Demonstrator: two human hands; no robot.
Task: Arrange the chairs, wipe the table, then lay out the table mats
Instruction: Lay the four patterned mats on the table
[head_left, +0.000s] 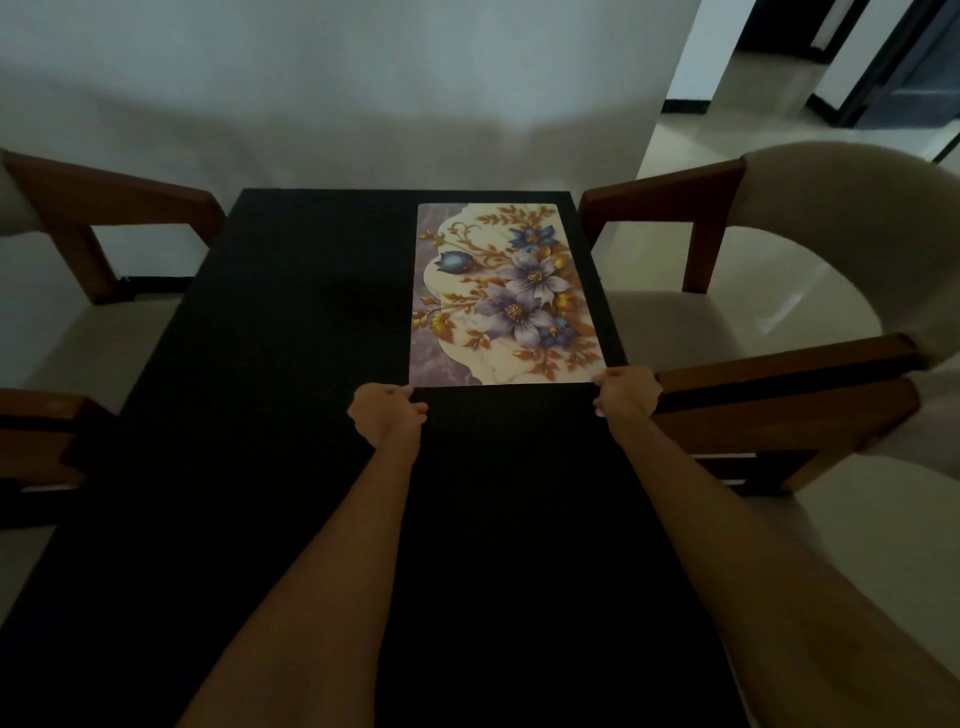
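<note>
A floral table mat (504, 296) with purple and blue flowers lies flat on the far right part of the black table (291, 338), in front of the far right chair (789, 249). My left hand (387, 413) pinches the mat's near left corner with curled fingers. My right hand (626, 389) grips the near right corner at the table's right edge. Both forearms stretch forward over the table top.
Wooden armchairs with cream seats stand on both sides: a far left chair (88, 228), a near left chair (36, 441) and a near right chair (810, 431). A white wall rises behind the table. A doorway (893, 67) opens at the back right.
</note>
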